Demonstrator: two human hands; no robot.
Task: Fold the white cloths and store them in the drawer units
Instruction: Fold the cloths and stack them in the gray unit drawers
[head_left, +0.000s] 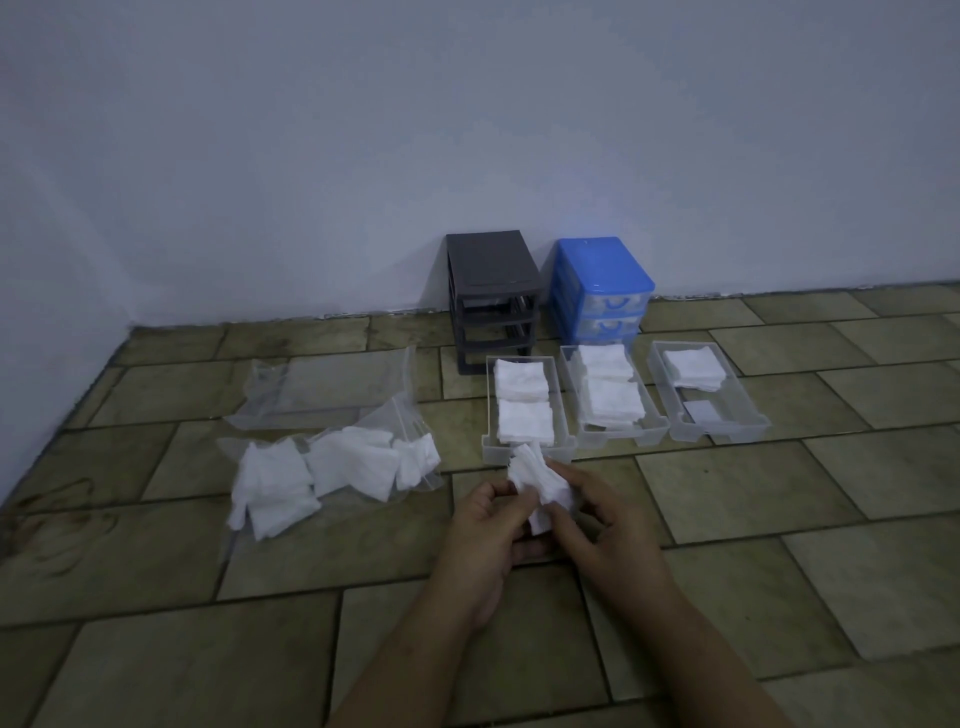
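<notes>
Just short of the nearest clear drawer (524, 410) on the floor, both hands' fingers (563, 519) pinching one white cloth (540, 483), probably folding it right beside its destination.

1. Both forearms run off the bottom edge, so we see nothing of the person past them.
2. The white cloth (540, 486) is crumpled between the left hand (485, 535) and right hand (605, 530); the fingers cover its lower part, and we cannot tell how far it is folded.
3. It also hides the near front wall of the clear drawer (488, 410) just beyond the hands.
4. Left of the hands, the plastic bag (410, 415) blurs the cloths inside; we cannot count them.
5. Far beyond the hands, the grey drawer unit (488, 291) is too dark inside to read.
6. Beyond and right of the hands, a pale flat item (701, 413) in the rightmost drawer is too small to identify.
</notes>
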